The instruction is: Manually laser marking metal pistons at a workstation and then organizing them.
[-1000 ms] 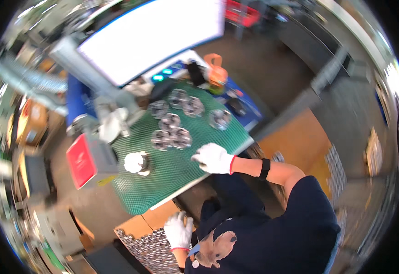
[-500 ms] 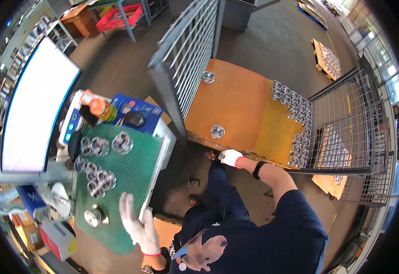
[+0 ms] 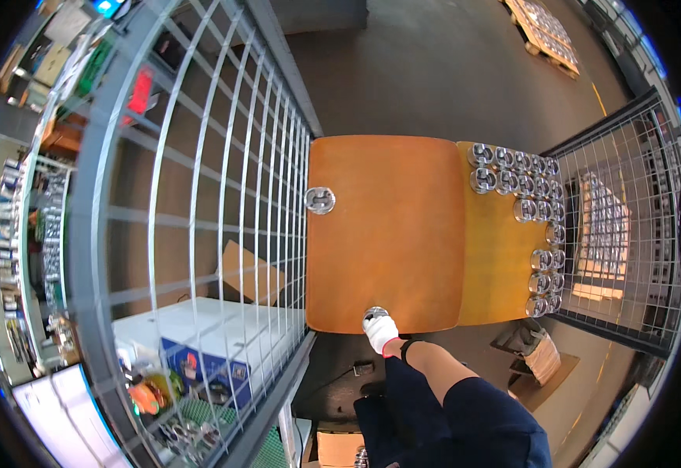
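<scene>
Metal part (image 3: 375, 312), round and shiny, at the near edge of the orange sheet (image 3: 391, 226), slightly left of its middle. Against its near side, the white-gloved right grip (image 3: 382, 334), touching; cannot tell whether closed around it. Farther off, at the sheet's left edge, a second metal part (image 3: 320, 200). On the right, a yellow-brown sheet (image 3: 496, 249) with rows of metal parts (image 3: 524, 185). Just beyond, a right wire panel (image 3: 610, 331). Past the left wire panel (image 3: 97, 226), at near left, a white bench (image 3: 223, 317). Far right, a loaded pallet (image 3: 555, 61).
</scene>
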Available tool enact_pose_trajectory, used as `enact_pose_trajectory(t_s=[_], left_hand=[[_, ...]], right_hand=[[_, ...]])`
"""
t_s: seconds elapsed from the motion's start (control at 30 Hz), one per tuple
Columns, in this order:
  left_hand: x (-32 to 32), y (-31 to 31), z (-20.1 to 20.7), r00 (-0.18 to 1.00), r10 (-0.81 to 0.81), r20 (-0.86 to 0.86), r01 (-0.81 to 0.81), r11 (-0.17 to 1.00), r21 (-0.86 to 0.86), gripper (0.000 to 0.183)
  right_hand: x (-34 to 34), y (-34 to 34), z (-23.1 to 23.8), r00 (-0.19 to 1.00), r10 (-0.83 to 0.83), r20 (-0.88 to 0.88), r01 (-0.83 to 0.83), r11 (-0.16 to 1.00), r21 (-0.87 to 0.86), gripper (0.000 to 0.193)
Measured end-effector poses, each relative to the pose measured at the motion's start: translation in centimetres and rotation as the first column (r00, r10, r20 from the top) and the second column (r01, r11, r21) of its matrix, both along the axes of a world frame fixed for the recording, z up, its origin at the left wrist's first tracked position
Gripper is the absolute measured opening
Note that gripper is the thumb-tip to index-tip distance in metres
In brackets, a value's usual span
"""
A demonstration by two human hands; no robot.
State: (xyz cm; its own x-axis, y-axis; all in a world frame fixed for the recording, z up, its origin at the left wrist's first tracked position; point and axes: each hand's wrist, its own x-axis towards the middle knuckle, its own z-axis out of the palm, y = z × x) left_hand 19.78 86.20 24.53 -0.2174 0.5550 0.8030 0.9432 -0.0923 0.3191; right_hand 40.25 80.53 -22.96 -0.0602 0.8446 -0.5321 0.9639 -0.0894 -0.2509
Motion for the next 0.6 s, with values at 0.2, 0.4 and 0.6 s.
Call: enact_pose_trajectory(t_s=[0.2,0.4,0.6], left_hand=[[-0.6,6.0,-1.4,0.997,-0.069,-0.019,0.068,0.994,-0.087,0.069],[-3.4,8.2,-1.9,0.996,-0.07,-0.063,0.062,0.991,-0.114,0.068],[-6.2,9.8,-2.1,0.992,-0.084,-0.097,0.072,0.989,-0.126,0.067]], right_hand=[[1.7,5.7,-0.4,0.957,0.175,-0.231,-0.178,0.984,0.009,0.011],[1.1,18.8,-0.1,0.97,0.205,-0.135,-0.145,0.922,0.359,0.009],[-0.4,27.5,-3.6,0.987,0.056,-0.154,-0.006,0.952,0.306,0.011]])
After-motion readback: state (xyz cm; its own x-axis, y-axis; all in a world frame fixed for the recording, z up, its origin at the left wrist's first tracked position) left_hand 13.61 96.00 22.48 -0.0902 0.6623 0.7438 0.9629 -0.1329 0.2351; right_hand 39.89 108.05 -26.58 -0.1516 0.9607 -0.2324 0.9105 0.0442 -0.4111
